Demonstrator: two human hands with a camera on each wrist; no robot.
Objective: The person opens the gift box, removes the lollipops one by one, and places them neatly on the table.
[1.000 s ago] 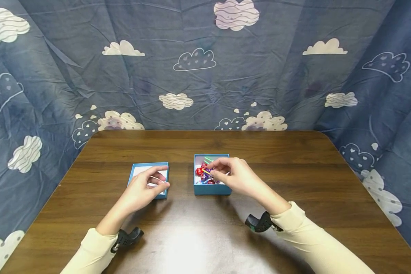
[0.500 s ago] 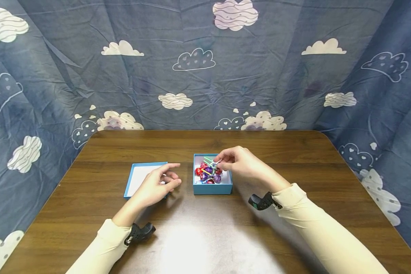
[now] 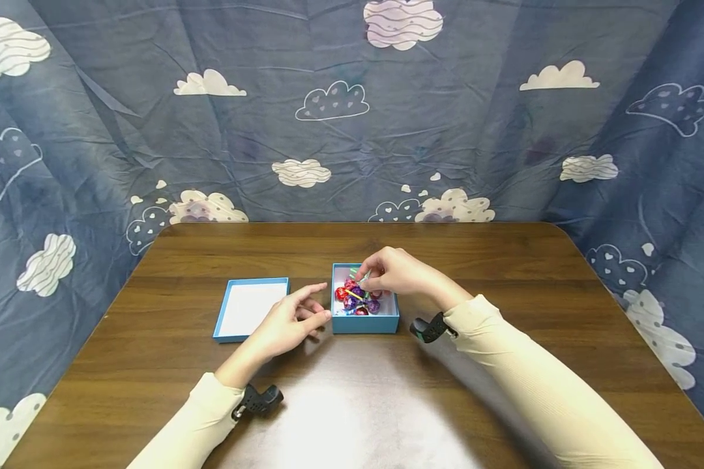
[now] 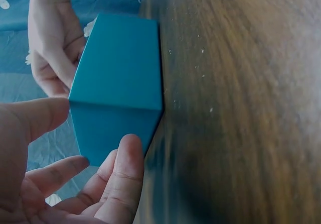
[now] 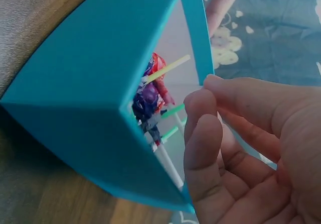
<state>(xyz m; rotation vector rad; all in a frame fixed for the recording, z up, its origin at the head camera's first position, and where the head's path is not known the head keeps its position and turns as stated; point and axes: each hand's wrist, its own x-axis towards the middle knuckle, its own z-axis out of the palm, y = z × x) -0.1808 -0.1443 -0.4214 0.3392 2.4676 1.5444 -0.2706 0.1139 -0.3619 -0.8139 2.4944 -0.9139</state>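
A blue box (image 3: 364, 325) with white inside stands at the table's middle. Several wrapped lollipops (image 3: 350, 301), red and purple with coloured sticks, lie in it. My right hand (image 3: 396, 272) is over the box's right rear, thumb and forefinger tips together at a pale lollipop stick; in the right wrist view the fingers (image 5: 203, 138) mostly hide that pinch. At the box's left side is my left hand (image 3: 290, 322), fingers spread and slightly bent. In the left wrist view its fingertips (image 4: 130, 146) are at the box's wall and rim, holding nothing.
A shallow blue lid (image 3: 248, 306), white inside up, lies left of the box, partly behind the left hand. Both rest on a brown wooden table (image 3: 463, 254). A cloud-patterned blue curtain (image 3: 328, 143) hangs behind it.
My left hand has moved right from over the lid to the box's side. The right hand rose from the lollipops toward the box's rear, then shifted slightly left.
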